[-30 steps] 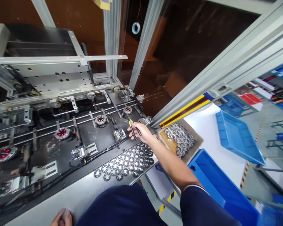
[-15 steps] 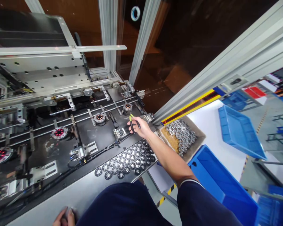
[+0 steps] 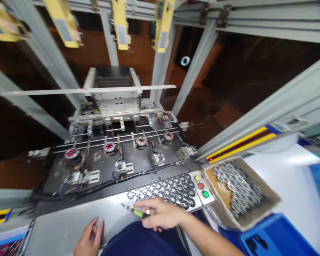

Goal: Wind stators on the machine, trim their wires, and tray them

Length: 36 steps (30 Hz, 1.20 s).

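Note:
My right hand (image 3: 162,214) is closed around a pair of pliers (image 3: 138,213) with green-and-black handles; its narrow pointed nose faces left over the metal ledge. Just beyond the hand, several rows of small round slotted metal parts (image 3: 173,190) lie on the ledge, and the hand hides some of the nearest ones. My left hand (image 3: 89,237) rests at the front of the bare metal ledge (image 3: 61,227), fingers loosely bent and apart, with nothing visible in it.
Behind the ledge is a machine bed with lit round fixtures (image 3: 141,142) and clamps (image 3: 158,160). Yellow, red and green buttons (image 3: 201,186) sit right of the parts. A carton (image 3: 272,199) of metal rings and a blue bin (image 3: 285,231) stand at the right.
My right hand has drawn back from the rightmost fixture to the front of the ledge, still holding the pliers. The view has swung left and up; more of my left hand shows.

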{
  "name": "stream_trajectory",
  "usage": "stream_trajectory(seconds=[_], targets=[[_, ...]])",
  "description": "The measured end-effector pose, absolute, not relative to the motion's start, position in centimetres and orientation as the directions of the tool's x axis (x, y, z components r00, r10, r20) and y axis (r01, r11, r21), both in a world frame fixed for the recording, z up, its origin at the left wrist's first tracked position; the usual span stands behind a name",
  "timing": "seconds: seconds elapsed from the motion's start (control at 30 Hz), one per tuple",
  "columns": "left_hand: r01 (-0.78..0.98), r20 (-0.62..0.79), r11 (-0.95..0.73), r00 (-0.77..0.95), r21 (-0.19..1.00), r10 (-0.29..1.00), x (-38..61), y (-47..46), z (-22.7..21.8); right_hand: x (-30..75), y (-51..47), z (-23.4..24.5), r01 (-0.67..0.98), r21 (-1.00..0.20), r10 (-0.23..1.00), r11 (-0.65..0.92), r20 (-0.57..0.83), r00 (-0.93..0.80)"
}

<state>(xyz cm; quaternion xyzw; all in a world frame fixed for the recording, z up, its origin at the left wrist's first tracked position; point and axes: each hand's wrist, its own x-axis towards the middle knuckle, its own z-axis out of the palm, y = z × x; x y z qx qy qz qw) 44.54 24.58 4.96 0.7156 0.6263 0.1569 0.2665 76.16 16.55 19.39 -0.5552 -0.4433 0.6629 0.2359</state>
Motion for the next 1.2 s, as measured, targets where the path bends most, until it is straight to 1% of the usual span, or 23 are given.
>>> stream_trajectory(seconds=[0.03,0.1,0.17,0.23,0.3,0.37,0.5,0.63,0.7,0.8,0.87,0.93,1.03,1.1,1.2], targets=[[0.782,-0.166,-0.048,0.191,0.622,0.968,44.9,24.5,5.4,73.9,17.8,18.0,0.381,-0.831,0.836,-0.405,-0.505,-0.215],[0.707,-0.289,0.009,0.277,0.707,0.916,45.7,24.1,6.1,69.6,20.1,15.7,0.564,-0.769,0.86,-0.301,-0.474,-0.187],[0.648,-0.377,0.065,0.356,0.759,0.855,46.4,23.8,6.4,66.2,21.6,14.2,0.666,-0.704,0.862,-0.247,-0.474,-0.181],[0.611,-0.423,0.105,0.404,0.785,0.811,46.9,23.5,6.4,64.1,22.2,13.4,0.755,-0.62,0.858,-0.211,-0.488,-0.161],[0.595,-0.431,0.12,0.414,0.794,0.802,47.1,23.5,6.4,63.1,22.2,13.0,0.824,-0.538,0.851,-0.177,-0.505,-0.146],[0.6,-0.413,0.111,0.394,0.792,0.821,47.0,23.6,6.3,62.9,22.0,12.8,0.872,-0.471,0.841,-0.134,-0.52,-0.152],[0.638,-0.345,0.037,0.367,0.769,0.864,47.1,23.6,6.2,63.5,22.1,13.1,0.923,-0.385,0.828,-0.002,-0.518,-0.215],[0.682,-0.264,-0.079,0.384,0.727,0.885,46.2,24.6,7.9,66.6,22.8,15.9,0.919,-0.356,0.832,0.169,-0.448,-0.327],[0.704,-0.188,-0.14,0.367,0.696,0.911,44.4,26.7,10.2,69.4,23.9,18.4,0.897,-0.358,0.836,0.261,-0.381,-0.395],[0.744,-0.01,-0.231,0.305,0.627,0.952,41.1,32.4,14.9,73.7,27.2,22.3,0.875,-0.317,0.858,0.365,-0.249,-0.449],[0.759,0.096,-0.3,0.302,0.578,0.948,39.9,37.6,17.9,75.9,30.7,24.0,0.868,-0.274,0.869,0.415,-0.162,-0.467],[0.771,0.162,-0.375,0.343,0.514,0.925,40.1,42.9,20.1,77.2,34.8,24.5,0.859,-0.233,0.869,0.456,-0.095,-0.486],[0.758,0.169,-0.52,0.497,0.393,0.851,42.3,49.5,21.2,77.8,40.8,23.2,0.852,-0.186,0.864,0.489,-0.027,-0.502],[0.743,0.137,-0.591,0.581,0.314,0.802,44.1,52.5,20.7,77.8,43.6,21.6,0.853,-0.162,0.865,0.496,0.005,-0.502],[0.731,0.08,-0.647,0.647,0.216,0.758,45.8,54.8,19.1,77.7,46.0,19.2,0.853,-0.141,0.864,0.502,0.039,-0.502]])
